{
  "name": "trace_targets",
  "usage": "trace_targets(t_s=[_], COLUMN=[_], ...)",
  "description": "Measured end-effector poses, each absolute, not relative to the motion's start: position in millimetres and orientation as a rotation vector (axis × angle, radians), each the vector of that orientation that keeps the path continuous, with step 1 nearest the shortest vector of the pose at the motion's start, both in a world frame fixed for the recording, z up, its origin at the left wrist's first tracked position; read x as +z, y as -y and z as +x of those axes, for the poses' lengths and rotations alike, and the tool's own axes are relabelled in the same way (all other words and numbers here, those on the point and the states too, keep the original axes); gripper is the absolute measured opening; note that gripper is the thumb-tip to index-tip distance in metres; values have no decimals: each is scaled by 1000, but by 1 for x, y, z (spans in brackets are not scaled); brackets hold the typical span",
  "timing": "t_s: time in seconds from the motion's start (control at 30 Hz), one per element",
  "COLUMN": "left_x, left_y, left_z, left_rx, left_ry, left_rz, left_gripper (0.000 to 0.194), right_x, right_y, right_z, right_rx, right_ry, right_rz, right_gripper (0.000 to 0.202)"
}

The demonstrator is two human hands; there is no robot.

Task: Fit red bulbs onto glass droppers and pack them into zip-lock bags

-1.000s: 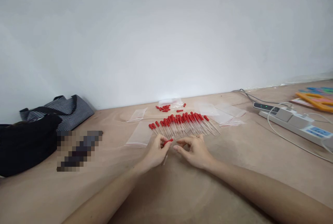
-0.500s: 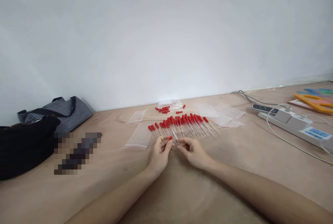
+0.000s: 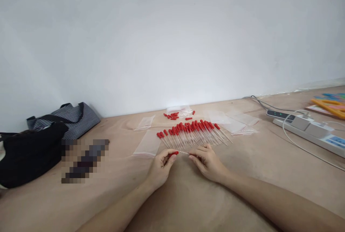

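My left hand (image 3: 160,167) pinches a red rubber dropper bulb (image 3: 174,153) between thumb and fingers. My right hand (image 3: 206,162) grips a thin clear dropper tube (image 3: 184,152) lying sideways, its end pointing at the bulb's mouth. Whether tube and bulb touch is too small to tell. Just beyond both hands, a row of droppers (image 3: 190,128) with red bulbs and clear stems fans out on the tabletop. Farther back lie several loose red bulbs (image 3: 174,115), close to a clear bag (image 3: 185,111) that holds pale thin pieces.
Clear zip bags lie left (image 3: 147,144) and right (image 3: 244,124) of the droppers. At right stands a white power strip (image 3: 312,135) with plugs and cables. A striped bag (image 3: 81,119), black cloth (image 3: 35,153) and a blurred dark object (image 3: 86,162) are at left. A white wall (image 3: 172,45) rises behind.
My hands have moved slightly apart. The tube, slanted before, now lies level and in line with the red bulb. The whole view has shifted a little.
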State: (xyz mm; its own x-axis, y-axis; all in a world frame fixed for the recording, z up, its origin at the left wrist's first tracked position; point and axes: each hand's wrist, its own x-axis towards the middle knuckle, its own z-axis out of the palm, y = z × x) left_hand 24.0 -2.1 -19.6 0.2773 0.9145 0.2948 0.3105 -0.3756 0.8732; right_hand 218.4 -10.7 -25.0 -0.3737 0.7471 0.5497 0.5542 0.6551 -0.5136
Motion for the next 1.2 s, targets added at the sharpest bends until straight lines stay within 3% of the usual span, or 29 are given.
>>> trace_targets(t_s=[0.4, 0.8, 1.2], left_x=[-28, -14, -16], left_y=[2, 14, 21], left_z=[22, 26, 27], left_rx=[1053, 984, 1008], left_ry=[-1159, -1266, -1091], left_rz=[1888, 2179, 2460], left_gripper=[18, 15, 14], right_x=[-25, -20, -21], right_y=[11, 6, 11], right_z=[219, 226, 220], right_rx=[237, -229, -128], right_ry=[2183, 2340, 2371], right_rz=[-991, -845, -861], right_gripper=[22, 20, 25])
